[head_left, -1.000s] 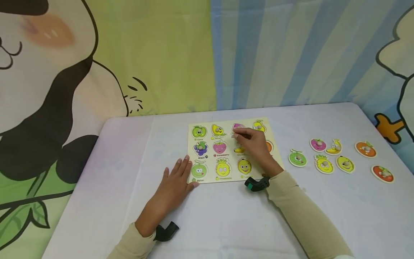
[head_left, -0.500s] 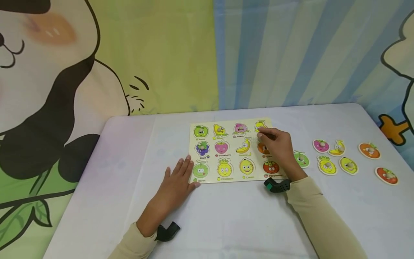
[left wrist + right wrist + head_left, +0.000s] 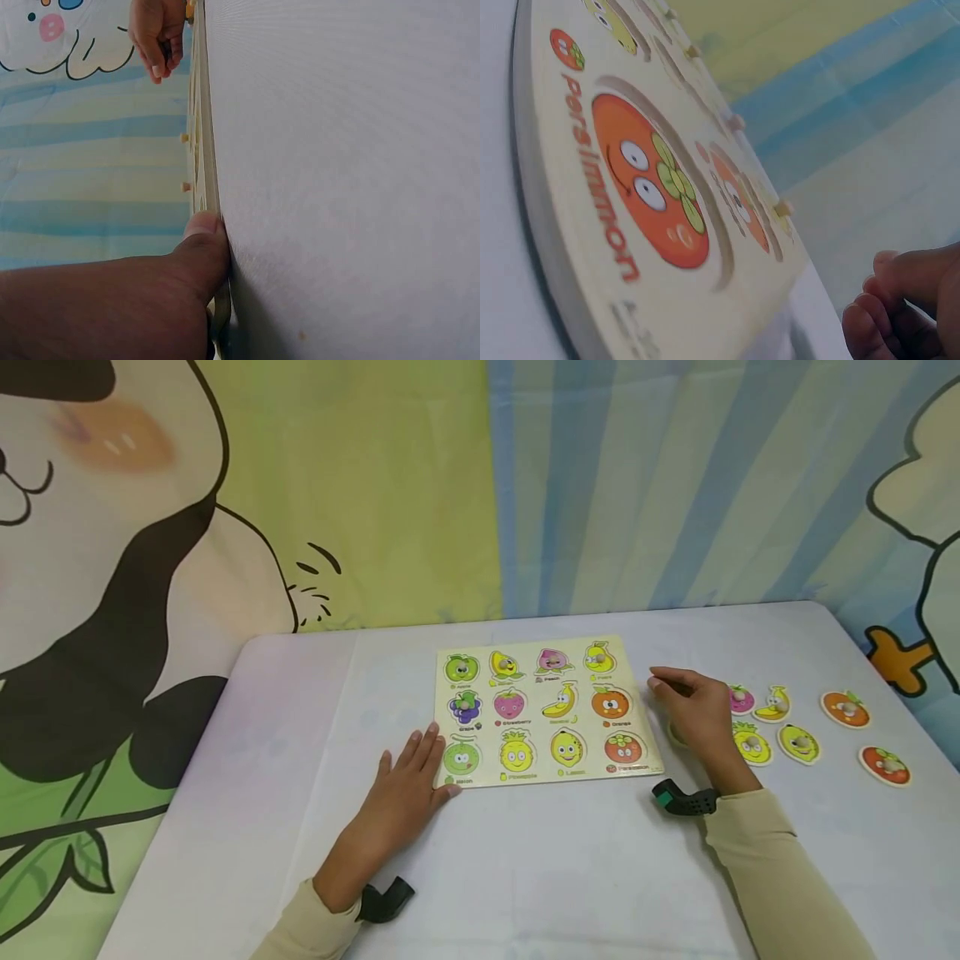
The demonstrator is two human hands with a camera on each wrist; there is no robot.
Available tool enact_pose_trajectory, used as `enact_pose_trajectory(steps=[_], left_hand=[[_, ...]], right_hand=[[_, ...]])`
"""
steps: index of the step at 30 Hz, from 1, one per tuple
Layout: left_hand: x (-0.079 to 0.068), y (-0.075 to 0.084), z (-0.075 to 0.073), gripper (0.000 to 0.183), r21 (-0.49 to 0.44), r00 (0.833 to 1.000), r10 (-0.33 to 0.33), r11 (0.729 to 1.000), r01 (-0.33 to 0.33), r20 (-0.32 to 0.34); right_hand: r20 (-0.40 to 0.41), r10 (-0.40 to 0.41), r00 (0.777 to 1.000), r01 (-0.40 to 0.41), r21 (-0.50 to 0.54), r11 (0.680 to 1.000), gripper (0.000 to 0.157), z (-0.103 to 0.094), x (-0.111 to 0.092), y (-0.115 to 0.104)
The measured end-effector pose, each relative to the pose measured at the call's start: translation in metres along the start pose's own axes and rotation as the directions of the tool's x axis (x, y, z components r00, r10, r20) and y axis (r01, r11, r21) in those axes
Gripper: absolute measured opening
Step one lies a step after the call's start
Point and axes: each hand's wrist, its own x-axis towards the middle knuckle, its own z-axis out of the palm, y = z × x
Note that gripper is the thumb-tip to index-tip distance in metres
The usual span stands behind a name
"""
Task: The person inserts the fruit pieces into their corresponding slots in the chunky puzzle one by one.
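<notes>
A wooden fruit puzzle board (image 3: 540,756) lies on the white table. Knobbed pieces sit in its apple, mango, peach, pear and grape places; the other places show printed fruit. My left hand (image 3: 401,793) rests at the board's lower left corner with fingers spread straight, its thumb (image 3: 202,225) against the edge in the left wrist view. My right hand (image 3: 697,710) hovers right of the board, fingers loosely bent and nothing visible between them. Under it, a green melon piece (image 3: 677,735) is mostly hidden. The right wrist view has the hand's fingers (image 3: 866,322) apart from the board.
Loose knobbed pieces lie on the right: a strawberry (image 3: 741,699) partly covered by my right hand, a banana (image 3: 774,703), a pineapple (image 3: 752,743), a lemon (image 3: 799,743), an orange (image 3: 846,709) and a persimmon (image 3: 885,766). A printed cloth backdrop (image 3: 360,485) hangs behind the table.
My right hand has moved rightward from over the peach, past the pear, and off the board to near the loose pieces. The left hand has stayed at the board's corner.
</notes>
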Motion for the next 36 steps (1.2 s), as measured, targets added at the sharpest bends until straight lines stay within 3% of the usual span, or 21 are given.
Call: enact_pose_trajectory(steps=[14, 21, 30, 36], left_hand=[[0.001, 0.001, 0.000, 0.079, -0.003, 1.000, 0.010, 1.000, -0.010, -0.007], [0.000, -0.002, 0.000, 0.078, -0.024, 1.000, 0.005, 1.000, -0.005, -0.006], [-0.001, -0.001, 0.001, 0.077, -0.028, 1.000, 0.010, 1.000, -0.010, -0.013], [0.000, -0.001, 0.001, 0.077, -0.027, 1.000, 0.010, 1.000, -0.011, -0.009]], right_hand=[[-0.160, 0.092, 0.983, -0.095, -0.006, 0.995, 0.040, -0.054, 0.013, 0.029], [-0.180, 0.277, 0.944, -0.292, -0.063, 0.954, 0.045, -0.067, 0.017, 0.039], [-0.160, 0.310, 0.937, -0.324, -0.073, 0.943, 0.046, -0.071, 0.018, 0.044], [-0.134, 0.266, 0.954, -0.285, -0.150, 0.947, 0.044, -0.071, 0.017, 0.043]])
